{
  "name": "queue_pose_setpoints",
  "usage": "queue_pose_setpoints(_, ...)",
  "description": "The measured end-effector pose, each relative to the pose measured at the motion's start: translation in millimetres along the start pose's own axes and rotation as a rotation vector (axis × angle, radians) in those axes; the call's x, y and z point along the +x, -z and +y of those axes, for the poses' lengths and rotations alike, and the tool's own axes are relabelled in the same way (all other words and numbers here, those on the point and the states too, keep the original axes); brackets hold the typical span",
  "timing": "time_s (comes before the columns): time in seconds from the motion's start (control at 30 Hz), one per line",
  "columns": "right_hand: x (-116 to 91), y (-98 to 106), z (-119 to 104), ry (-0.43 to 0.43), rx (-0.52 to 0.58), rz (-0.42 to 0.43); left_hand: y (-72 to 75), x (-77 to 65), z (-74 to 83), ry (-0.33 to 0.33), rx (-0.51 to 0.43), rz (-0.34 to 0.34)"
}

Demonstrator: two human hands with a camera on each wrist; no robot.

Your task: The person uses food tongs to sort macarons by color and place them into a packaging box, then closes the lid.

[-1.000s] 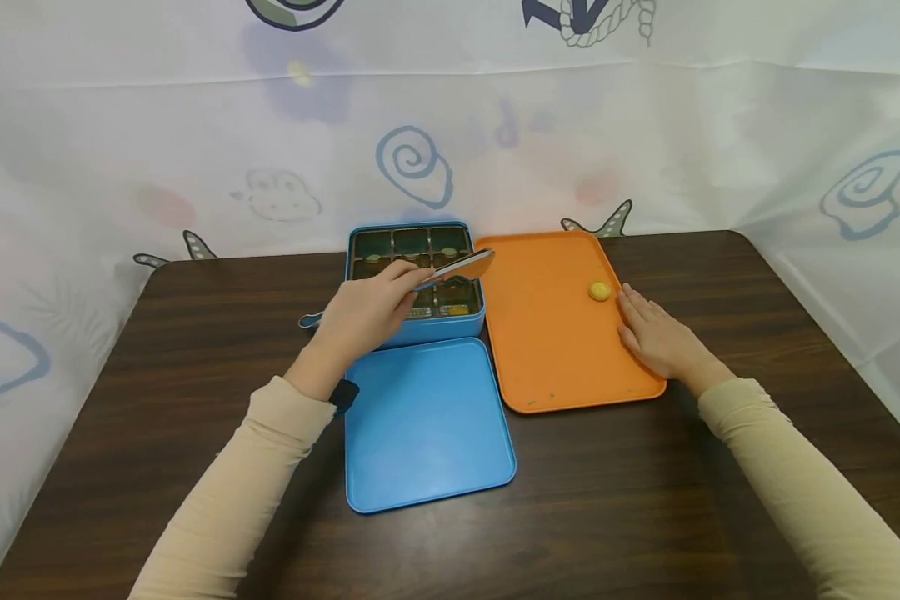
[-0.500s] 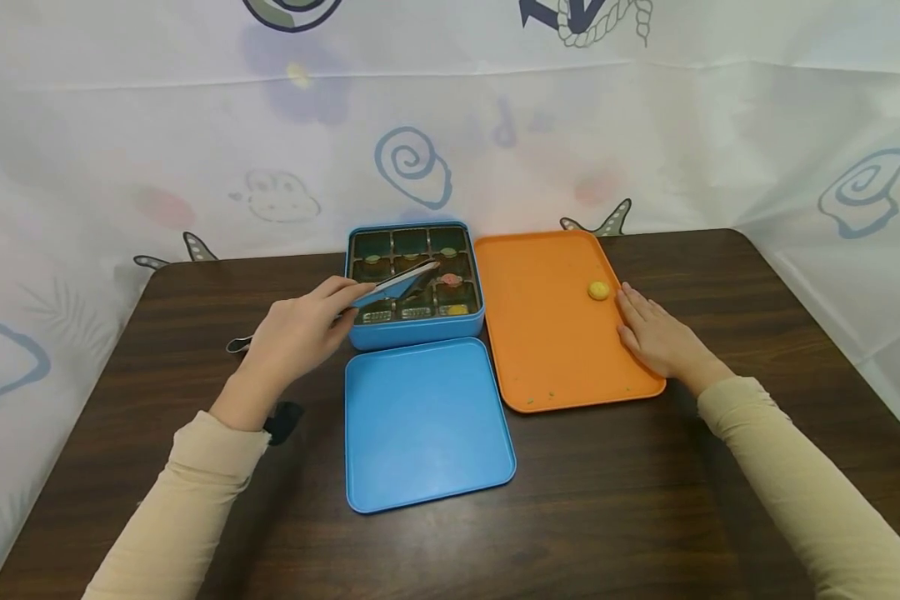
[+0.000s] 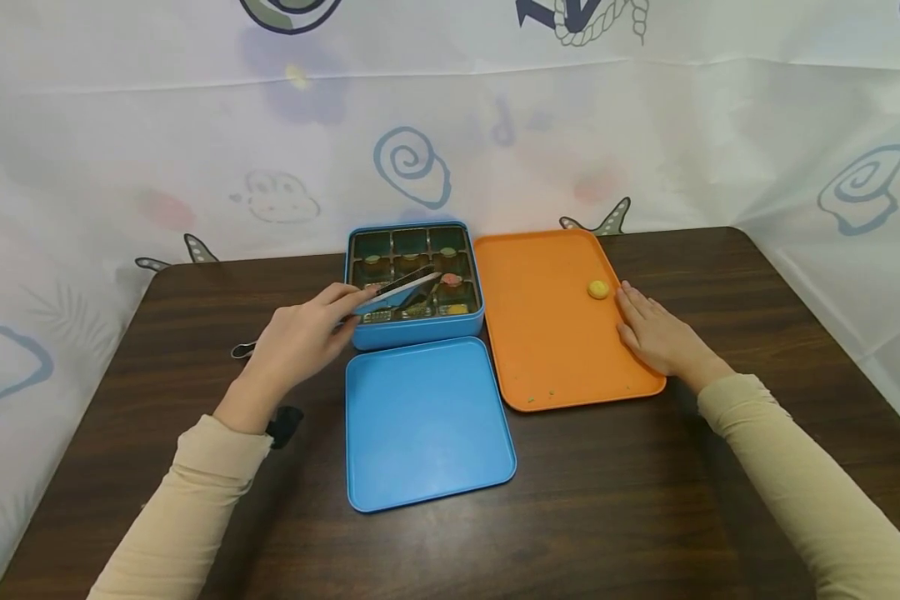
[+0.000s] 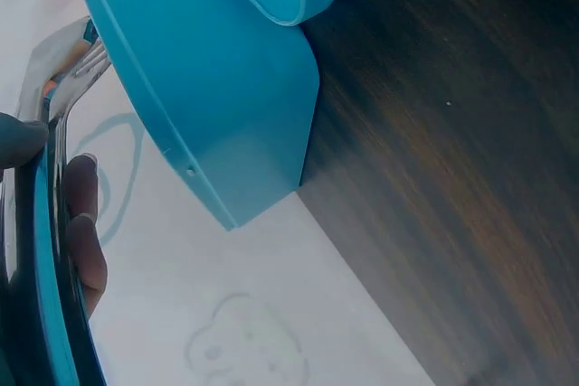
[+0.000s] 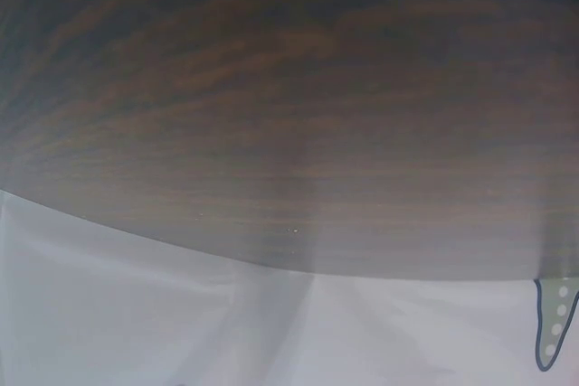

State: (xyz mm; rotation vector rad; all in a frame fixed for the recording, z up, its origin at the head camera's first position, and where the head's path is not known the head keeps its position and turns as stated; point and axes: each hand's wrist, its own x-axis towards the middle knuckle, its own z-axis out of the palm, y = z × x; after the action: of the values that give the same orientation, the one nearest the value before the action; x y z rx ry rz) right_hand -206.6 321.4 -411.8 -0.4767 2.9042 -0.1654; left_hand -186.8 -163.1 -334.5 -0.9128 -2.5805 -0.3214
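Observation:
My left hand (image 3: 296, 342) grips a pair of metal tongs (image 3: 407, 288) at the front left of a blue box (image 3: 420, 335). The tong tips reach over the box's dark compartments. In the left wrist view, one arm of the tongs (image 4: 61, 187) ends in a fork shape and the other is flat. Whether anything sits between the tips, I cannot tell. Inside the box show a pink piece (image 3: 451, 280), a yellow piece (image 3: 457, 309) and several greenish ones. My right hand (image 3: 663, 337) rests with straight fingers along the right edge of an orange tray (image 3: 547, 358), beside a yellow round piece (image 3: 598, 289).
A flat blue tray or lid (image 3: 431, 425) lies in front of the box. Small green crumbs dot the orange tray's near end. The dark wooden table (image 3: 600, 500) ends at a patterned white cloth (image 3: 495, 150) behind. The right wrist view shows only table and cloth.
My left hand has drawn back to the left, bringing the tongs from the box's right side to its front left. Their tips now appear slightly lower. My right hand stays put.

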Motion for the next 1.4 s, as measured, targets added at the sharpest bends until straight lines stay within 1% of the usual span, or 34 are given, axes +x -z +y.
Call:
queue_pose_setpoints(0.2, 0.8, -0.7, 0.4, 0.005, 0.006, 0.005, -1.8, 0.2, 0.5, 0.049, 0.003, -0.039)
queue_pose_setpoints(0.43, 1.2, -1.8, 2.1, 0.007, 0.003, 0.005, -5.6, 5.9, 5.6, 0.072, 0.004, -0.04)
queue_pose_setpoints(0.6, 1.5, -0.3, 0.6, 0.004, 0.004, -0.001, -11.2, 11.6, 14.6, 0.059, -0.004, -0.025)
queue_pose_setpoints(0.77, 0.9, 0.8, -0.6, -0.004, 0.002, -0.008, -17.9, 18.8, 24.3, 0.025, -0.011, -0.023)
queue_pose_setpoints(0.97, 0.4, -1.9, 0.9, 0.007, 0.012, 0.021, -24.1, 28.3, 37.8, 0.004, -0.023, -0.029)
queue_pose_setpoints(1.23, 0.6, -3.2, 3.4, 0.008, 0.006, 0.012, -35.5, 43.3, 59.6, -0.018, -0.038, -0.032)
queue_pose_setpoints(1.4, 0.3, -2.2, 0.4, 0.009, 0.017, 0.022, -42.2, 55.8, 73.6, -0.032, -0.052, -0.044)
